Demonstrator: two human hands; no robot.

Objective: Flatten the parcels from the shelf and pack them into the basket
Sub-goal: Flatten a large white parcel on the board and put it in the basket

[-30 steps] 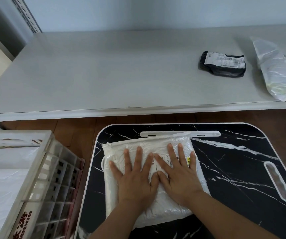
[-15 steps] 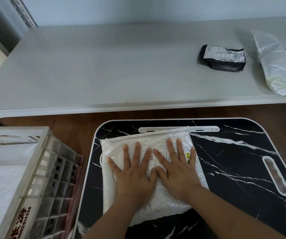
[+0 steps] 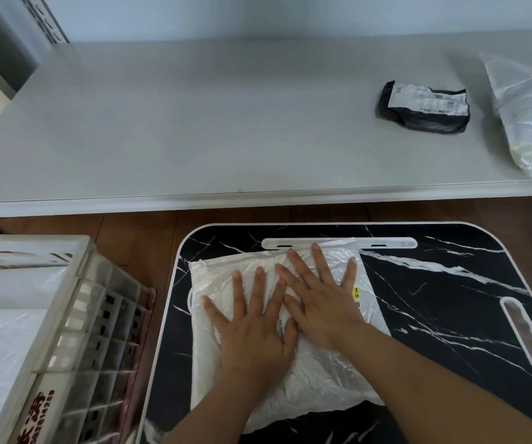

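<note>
Both hands flat, fingers spread: left [image 3: 253,328] & right [image 3: 320,302] side by side.

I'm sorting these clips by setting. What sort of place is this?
Probably a parcel-sorting or packing corner. Mail bags lie on a grey shelf, among them a black parcel; a white crate stands on the floor, and both hands press a white parcel flat on a small marble-look table.

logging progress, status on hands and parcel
Left hand and right hand flat, pressing white plastic parcel on black marble-pattern table. White slatted basket alongside, path unobstructed.
</note>
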